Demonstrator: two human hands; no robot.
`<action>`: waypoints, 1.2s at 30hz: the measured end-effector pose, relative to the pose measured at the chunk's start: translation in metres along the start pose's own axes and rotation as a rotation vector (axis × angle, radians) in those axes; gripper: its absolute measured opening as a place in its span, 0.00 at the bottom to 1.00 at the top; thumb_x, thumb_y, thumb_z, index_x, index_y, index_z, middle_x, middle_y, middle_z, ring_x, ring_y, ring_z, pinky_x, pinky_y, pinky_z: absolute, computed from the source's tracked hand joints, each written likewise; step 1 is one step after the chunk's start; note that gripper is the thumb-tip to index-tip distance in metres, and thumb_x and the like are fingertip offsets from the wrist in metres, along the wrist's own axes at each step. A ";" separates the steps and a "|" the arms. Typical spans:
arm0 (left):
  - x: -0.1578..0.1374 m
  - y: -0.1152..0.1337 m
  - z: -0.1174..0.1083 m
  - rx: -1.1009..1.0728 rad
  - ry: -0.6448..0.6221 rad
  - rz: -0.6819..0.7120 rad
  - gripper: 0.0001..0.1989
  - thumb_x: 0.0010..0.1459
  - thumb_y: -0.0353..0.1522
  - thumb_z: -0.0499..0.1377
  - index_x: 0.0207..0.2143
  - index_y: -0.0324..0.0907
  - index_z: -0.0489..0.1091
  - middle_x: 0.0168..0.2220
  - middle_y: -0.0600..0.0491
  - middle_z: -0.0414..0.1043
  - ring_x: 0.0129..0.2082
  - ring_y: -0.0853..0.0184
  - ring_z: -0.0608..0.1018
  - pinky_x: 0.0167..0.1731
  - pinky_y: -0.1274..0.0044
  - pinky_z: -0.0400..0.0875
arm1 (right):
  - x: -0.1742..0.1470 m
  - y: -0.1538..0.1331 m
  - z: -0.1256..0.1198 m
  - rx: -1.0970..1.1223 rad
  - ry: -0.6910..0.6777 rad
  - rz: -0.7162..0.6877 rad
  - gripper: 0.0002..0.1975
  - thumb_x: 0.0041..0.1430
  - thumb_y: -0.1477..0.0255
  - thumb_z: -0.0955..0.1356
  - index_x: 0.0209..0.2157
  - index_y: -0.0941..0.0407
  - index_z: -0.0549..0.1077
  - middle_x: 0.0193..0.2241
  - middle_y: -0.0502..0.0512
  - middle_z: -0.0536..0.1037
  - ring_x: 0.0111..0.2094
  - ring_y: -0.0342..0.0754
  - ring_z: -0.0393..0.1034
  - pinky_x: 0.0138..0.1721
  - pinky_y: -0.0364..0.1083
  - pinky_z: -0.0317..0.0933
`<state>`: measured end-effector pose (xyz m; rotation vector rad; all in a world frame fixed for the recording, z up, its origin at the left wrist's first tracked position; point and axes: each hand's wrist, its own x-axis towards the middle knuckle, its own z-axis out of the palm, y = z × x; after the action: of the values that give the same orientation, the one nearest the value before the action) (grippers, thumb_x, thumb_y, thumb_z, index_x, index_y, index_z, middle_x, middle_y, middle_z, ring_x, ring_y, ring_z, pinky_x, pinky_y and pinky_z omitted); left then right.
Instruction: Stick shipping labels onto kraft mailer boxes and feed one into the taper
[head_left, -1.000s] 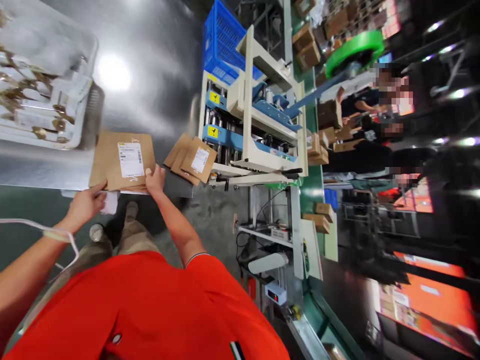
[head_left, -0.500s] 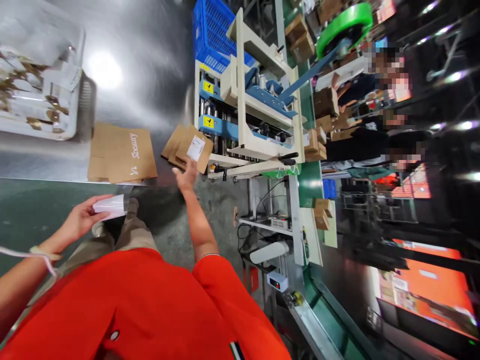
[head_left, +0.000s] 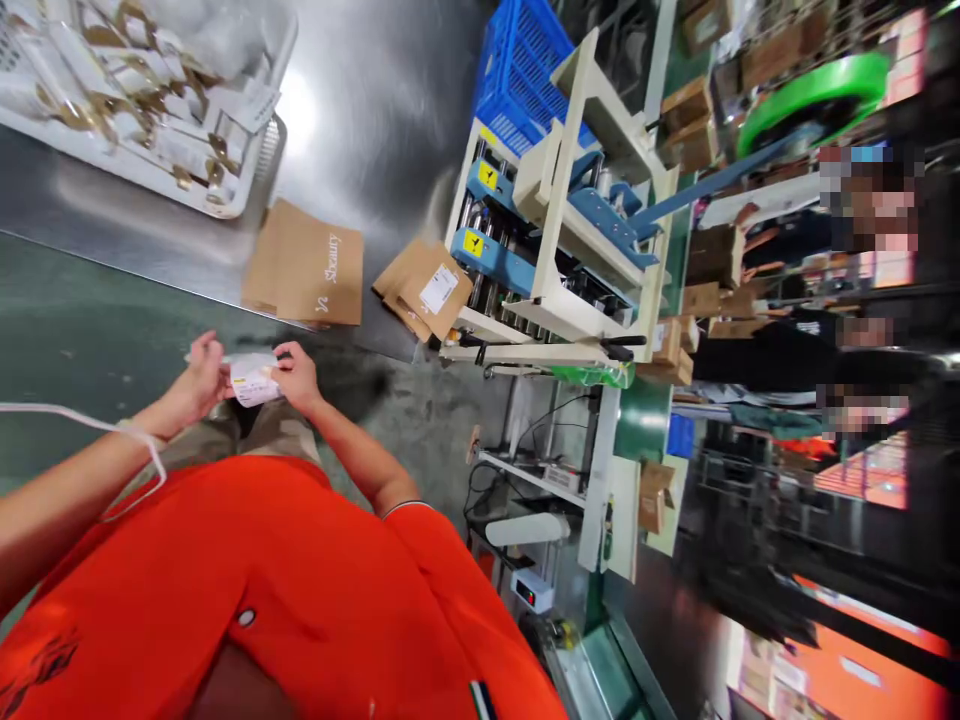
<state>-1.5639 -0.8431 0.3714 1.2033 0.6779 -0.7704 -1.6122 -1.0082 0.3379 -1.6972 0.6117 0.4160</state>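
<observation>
While your left hand (head_left: 201, 378) and right hand (head_left: 296, 375) pinch the small white printed label (head_left: 251, 383) between fingertips just short of the steel table's edge, you're seemingly peeling it, ready for the flat brown cardboard mailer (head_left: 306, 266).

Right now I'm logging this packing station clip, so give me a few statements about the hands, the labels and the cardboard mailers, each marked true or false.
1. Both hands, left hand and right hand, hold the white printed label sheet. True.
2. The flat brown cardboard mailer with white lettering lies on the shiny steel table. True.
3. That mailer carries a white label. False: only lettering shows.
4. The right hand rests on the labelled brown mailer stack. False: it is apart, at the sheet.
5. The blue plastic crate sits on the floor. False: behind the cream-and-blue machine.
</observation>
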 end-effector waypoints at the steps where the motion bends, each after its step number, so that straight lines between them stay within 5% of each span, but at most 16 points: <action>1: -0.004 -0.006 0.002 0.048 -0.052 0.035 0.44 0.47 0.42 0.76 0.60 0.43 0.58 0.30 0.56 0.73 0.24 0.70 0.75 0.29 0.78 0.74 | 0.002 -0.001 0.001 0.021 0.009 0.015 0.14 0.50 0.71 0.73 0.41 0.56 0.75 0.23 0.43 0.74 0.25 0.41 0.66 0.29 0.38 0.62; 3: -0.012 -0.012 0.008 0.128 -0.097 0.064 0.48 0.28 0.35 0.81 0.54 0.41 0.67 0.32 0.55 0.76 0.28 0.69 0.77 0.33 0.78 0.74 | 0.004 -0.003 0.000 0.070 -0.001 0.030 0.10 0.50 0.72 0.73 0.36 0.57 0.76 0.25 0.46 0.76 0.26 0.41 0.68 0.30 0.38 0.64; 5: -0.015 -0.011 0.015 0.179 -0.092 0.047 0.40 0.23 0.32 0.80 0.44 0.37 0.74 0.32 0.52 0.77 0.29 0.69 0.76 0.33 0.78 0.73 | 0.005 -0.004 -0.005 0.123 -0.021 0.038 0.09 0.49 0.72 0.74 0.35 0.58 0.78 0.25 0.48 0.77 0.26 0.41 0.69 0.30 0.39 0.64; 10: -0.006 0.000 0.040 0.201 -0.015 -0.033 0.35 0.23 0.31 0.78 0.40 0.33 0.78 0.28 0.51 0.78 0.25 0.69 0.74 0.28 0.78 0.70 | 0.006 -0.005 -0.030 0.082 0.023 0.003 0.09 0.48 0.72 0.76 0.34 0.59 0.81 0.25 0.48 0.78 0.27 0.43 0.71 0.33 0.41 0.67; 15: 0.005 0.000 0.068 0.221 -0.012 -0.005 0.34 0.25 0.31 0.78 0.41 0.33 0.79 0.28 0.51 0.78 0.24 0.70 0.74 0.26 0.79 0.70 | 0.001 -0.009 -0.054 -0.197 0.156 -0.167 0.05 0.58 0.73 0.72 0.34 0.57 0.84 0.34 0.53 0.83 0.37 0.47 0.77 0.42 0.41 0.68; 21: 0.019 0.002 0.098 0.162 -0.010 -0.064 0.39 0.19 0.30 0.78 0.41 0.31 0.77 0.29 0.50 0.78 0.25 0.69 0.76 0.28 0.78 0.72 | 0.000 -0.019 -0.082 -0.489 0.138 -0.246 0.10 0.64 0.77 0.68 0.37 0.56 0.84 0.43 0.55 0.84 0.46 0.46 0.78 0.47 0.41 0.68; 25: 0.025 0.005 0.108 0.151 0.009 -0.066 0.40 0.17 0.31 0.78 0.41 0.31 0.76 0.30 0.50 0.78 0.26 0.69 0.76 0.30 0.77 0.73 | 0.019 -0.018 -0.094 -0.411 0.130 -0.222 0.08 0.62 0.77 0.70 0.36 0.56 0.83 0.41 0.54 0.83 0.44 0.46 0.77 0.47 0.40 0.69; 29: 0.028 0.004 0.114 0.200 0.003 -0.016 0.41 0.17 0.32 0.79 0.42 0.31 0.77 0.32 0.50 0.79 0.28 0.69 0.75 0.32 0.77 0.72 | 0.038 -0.012 -0.098 -0.226 0.144 -0.120 0.14 0.58 0.75 0.72 0.46 0.57 0.81 0.37 0.51 0.83 0.36 0.44 0.76 0.39 0.40 0.70; 36: 0.040 -0.003 0.119 0.183 0.012 -0.018 0.44 0.18 0.31 0.79 0.46 0.33 0.77 0.32 0.52 0.78 0.28 0.69 0.76 0.32 0.78 0.73 | 0.027 -0.011 -0.103 -0.391 0.162 -0.221 0.05 0.61 0.74 0.72 0.32 0.54 0.82 0.37 0.54 0.84 0.40 0.48 0.78 0.46 0.44 0.71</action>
<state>-1.5368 -0.9652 0.3654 1.3703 0.6393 -0.8546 -1.5896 -1.1117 0.3522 -2.1640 0.4719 0.2509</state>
